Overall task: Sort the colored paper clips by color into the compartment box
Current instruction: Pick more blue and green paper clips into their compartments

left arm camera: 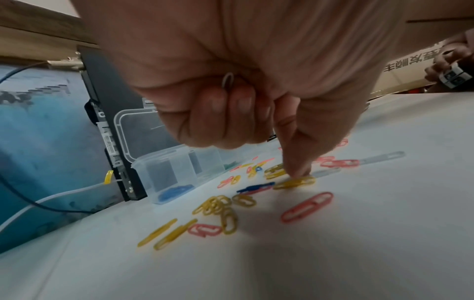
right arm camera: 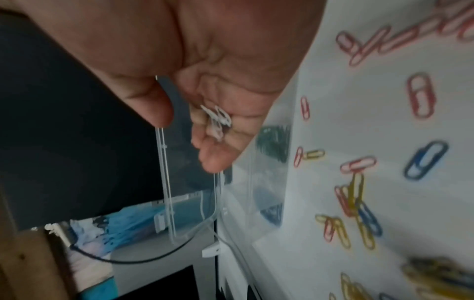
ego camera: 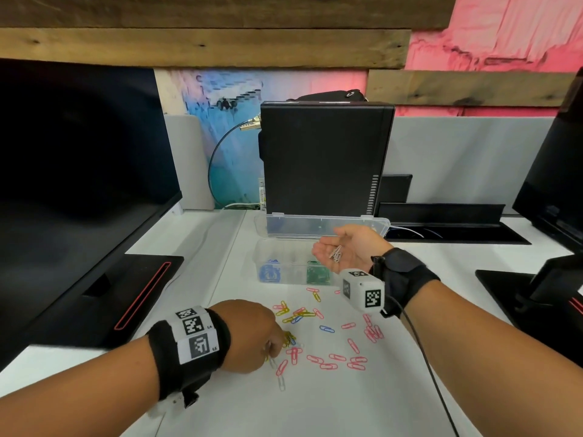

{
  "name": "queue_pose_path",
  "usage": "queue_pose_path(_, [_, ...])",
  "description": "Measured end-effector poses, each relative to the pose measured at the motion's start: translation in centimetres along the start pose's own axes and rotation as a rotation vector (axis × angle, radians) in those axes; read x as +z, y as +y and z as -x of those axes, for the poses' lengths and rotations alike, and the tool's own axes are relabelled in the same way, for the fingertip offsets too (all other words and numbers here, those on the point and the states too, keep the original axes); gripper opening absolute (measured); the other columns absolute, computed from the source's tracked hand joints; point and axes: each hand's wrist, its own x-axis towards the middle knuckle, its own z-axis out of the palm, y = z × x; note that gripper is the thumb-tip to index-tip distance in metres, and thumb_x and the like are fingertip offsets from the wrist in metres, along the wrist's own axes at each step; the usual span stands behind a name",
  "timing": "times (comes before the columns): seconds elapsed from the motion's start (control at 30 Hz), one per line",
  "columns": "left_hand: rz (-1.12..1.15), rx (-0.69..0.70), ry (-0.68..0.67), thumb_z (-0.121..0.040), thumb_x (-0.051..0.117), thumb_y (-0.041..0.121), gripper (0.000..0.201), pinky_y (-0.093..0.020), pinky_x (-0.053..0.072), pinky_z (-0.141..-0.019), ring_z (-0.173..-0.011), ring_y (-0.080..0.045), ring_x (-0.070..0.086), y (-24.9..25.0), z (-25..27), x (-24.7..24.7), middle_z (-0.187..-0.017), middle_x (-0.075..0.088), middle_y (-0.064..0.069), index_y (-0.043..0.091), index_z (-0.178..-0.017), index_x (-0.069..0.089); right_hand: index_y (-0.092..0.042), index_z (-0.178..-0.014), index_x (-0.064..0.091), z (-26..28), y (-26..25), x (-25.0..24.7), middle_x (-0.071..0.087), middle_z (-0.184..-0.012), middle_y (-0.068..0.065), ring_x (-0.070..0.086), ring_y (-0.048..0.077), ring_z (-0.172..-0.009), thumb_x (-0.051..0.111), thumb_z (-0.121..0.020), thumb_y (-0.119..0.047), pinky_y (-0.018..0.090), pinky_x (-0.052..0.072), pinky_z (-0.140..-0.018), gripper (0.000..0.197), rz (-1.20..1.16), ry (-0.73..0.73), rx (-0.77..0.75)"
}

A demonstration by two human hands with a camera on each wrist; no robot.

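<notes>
While white paper clips lie in the cupped, upturned palm of the right hand, held over the clear compartment box, pink, yellow and blue paper clips lie scattered on the white table; the left hand, fingers curled round a white clip, presses its fingertip among them; blue and green clips sit in separate compartments.

A white worktop carries loose pink, yellow, blue and white paper clips, a clear compartment box, a black computer and monitor stands.
</notes>
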Motion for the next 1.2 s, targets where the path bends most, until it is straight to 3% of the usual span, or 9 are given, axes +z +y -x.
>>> queue_pose_path(0.13, [-0.053,0.009,0.012,-0.093,0.054,0.044,0.026,-0.027,0.038,-0.074,-0.1,-0.018,0.058,0.4,0.0,0.0,-0.107,0.059,0.006,0.03,-0.111,0.067,0.01,-0.146,0.03,-0.9,0.3,3.1,0.037,-0.149,0.028,0.04,0.041,-0.137,0.044,-0.1,-0.049,0.045,0.041,-0.107,0.076,-0.043,-0.021,0.029])
queue_pose_path(0.23, [-0.107,0.054,0.034,-0.093,0.055,0.036,0.021,-0.028,0.036,-0.068,-0.087,-0.021,0.056,0.7,-0.2,0.1,-0.101,0.062,0.002,0.025,-0.104,0.068,0.007,-0.152,0.017,-0.3,0.1,5.1,0.023,-0.158,0.024,0.024,0.037,-0.147,0.032,-0.095,-0.068,0.046,0.019,-0.12,0.095,0.056,-0.036,0.063])
queue_pose_path(0.33, [-0.147,0.118,0.07,-0.09,0.052,0.027,0.015,-0.029,0.038,-0.063,-0.074,-0.021,0.052,0.8,-0.2,0.3,-0.09,0.062,0.001,0.021,-0.091,0.066,0.005,-0.15,0.025,-0.1,0.0,5.4,0.039,-0.15,0.02,0.035,0.037,-0.14,0.026,-0.093,-0.073,0.044,0.023,-0.115,0.097,0.138,-0.086,0.048])
queue_pose_path(0.43, [-0.103,0.123,0.053,-0.088,0.052,0.023,0.006,-0.027,0.038,-0.063,-0.073,-0.02,0.052,0.9,-0.4,0.4,-0.089,0.062,0.003,0.023,-0.086,0.057,-0.001,-0.15,0.032,-0.7,-0.2,4.0,0.054,-0.115,0.016,0.051,0.032,-0.116,0.04,-0.09,-0.072,0.042,0.036,-0.102,0.093,0.16,-0.082,-0.012])
queue_pose_path(0.53, [-0.003,0.077,0.015,-0.086,0.052,0.025,0.003,-0.027,0.042,-0.067,-0.077,-0.016,0.053,0.4,-0.8,0.3,-0.091,0.062,0.007,0.025,-0.085,0.055,-0.007,-0.137,0.05,0.1,0.0,2.0,0.052,-0.13,0.013,0.049,0.032,-0.121,0.054,-0.092,-0.058,0.044,0.038,-0.108,0.069,0.239,-0.036,-0.132])
queue_pose_path(0.67, [0.246,0.025,-0.024,-0.088,0.054,0.027,0.011,-0.016,0.045,-0.067,-0.079,-0.011,0.061,-1.2,-1.2,0.3,-0.086,0.064,0.009,0.022,-0.091,0.063,-0.011,-0.115,0.068,3.8,1.0,-2.2,0.068,-0.114,0.009,0.063,0.023,-0.103,0.064,-0.092,-0.031,0.042,0.048,-0.099,0.031,0.498,0.006,-0.285])
queue_pose_path(0.8, [0.406,-0.025,0.077,-0.089,0.061,0.025,0.006,-0.005,0.034,-0.058,-0.062,0.005,0.05,-2.4,-1.0,-0.6,-0.07,0.052,0.016,0.028,-0.092,0.066,-0.023,-0.104,0.073,7.1,1.7,-8.0,0.073,-0.106,-0.005,0.066,0.016,-0.105,0.064,-0.092,-0.031,0.036,0.05,-0.094,0.017,1.015,0.01,-0.237])
queue_pose_path(1.03, [-0.067,-0.007,-0.016,-0.091,0.055,0.044,0.025,-0.029,0.047,-0.083,-0.098,-0.017,0.059,0.1,-1.0,-0.2,-0.108,0.063,0.01,0.029,-0.109,0.066,-0.032,-0.137,0.046,8.6,1.8,-14.4,0.05,-0.137,-0.011,0.049,0.01,-0.119,0.059,-0.079,-0.066,0.027,0.038,-0.103,0.068,1.897,0.166,0.028])
queue_pose_path(1.2, [-0.292,0.053,-0.002,-0.095,0.044,0.021,0.023,-0.032,0.043,-0.066,-0.086,-0.03,0.061,1.3,-1.7,0.9,-0.102,0.062,-0.004,0.017,-0.113,0.058,-0.025,-0.131,0.04,8.1,2.4,-13.3,0.052,-0.112,-0.012,0.053,0.008,-0.097,0.056,-0.071,-0.073,0.026,0.042,-0.083,0.079,1.953,0.158,0.08])
